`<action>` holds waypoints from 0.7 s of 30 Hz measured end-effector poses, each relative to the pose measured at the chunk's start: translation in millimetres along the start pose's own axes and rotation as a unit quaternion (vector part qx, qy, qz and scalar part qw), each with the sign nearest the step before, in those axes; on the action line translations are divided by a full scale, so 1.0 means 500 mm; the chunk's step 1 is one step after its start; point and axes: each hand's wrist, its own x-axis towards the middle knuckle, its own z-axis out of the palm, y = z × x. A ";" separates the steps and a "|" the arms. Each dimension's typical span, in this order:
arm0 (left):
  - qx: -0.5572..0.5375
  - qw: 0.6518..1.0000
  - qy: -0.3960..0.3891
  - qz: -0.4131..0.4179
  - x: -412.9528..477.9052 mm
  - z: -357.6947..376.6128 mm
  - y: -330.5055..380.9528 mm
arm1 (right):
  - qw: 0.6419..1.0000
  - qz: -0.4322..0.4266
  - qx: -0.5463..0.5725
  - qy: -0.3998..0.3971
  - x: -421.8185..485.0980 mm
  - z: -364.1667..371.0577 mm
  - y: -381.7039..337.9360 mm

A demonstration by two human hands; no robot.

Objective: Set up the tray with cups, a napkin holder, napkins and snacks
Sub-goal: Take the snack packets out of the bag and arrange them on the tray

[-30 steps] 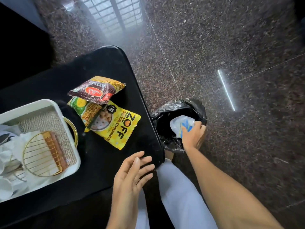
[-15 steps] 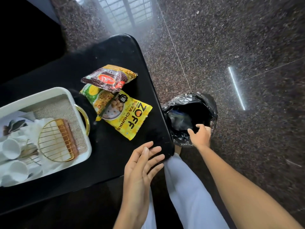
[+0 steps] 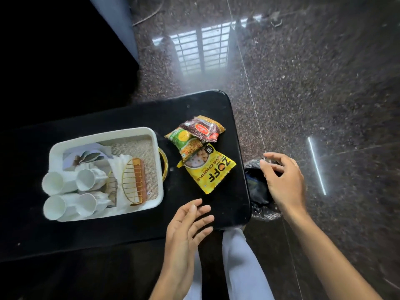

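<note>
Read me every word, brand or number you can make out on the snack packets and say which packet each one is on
"ZOFF": large black letters on the yellow packet.
"SOYA CHUNKS": smaller print beside it, same packet.
"10": black badge near that packet's top.
Green and orange packet: print is too blurred to read.
Dark brown packet: has a red oval logo, unreadable.
Cups, tray and napkin holder: no text visible.

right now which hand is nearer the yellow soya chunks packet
Left. The left hand is open just below the yellow soya chunks packet; the right hand hovers off the table, over the bin.
</note>
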 end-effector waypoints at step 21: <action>-0.049 0.995 -0.080 -0.016 -0.016 -0.284 0.067 | 0.905 -0.180 -0.372 -0.102 0.044 0.287 -0.174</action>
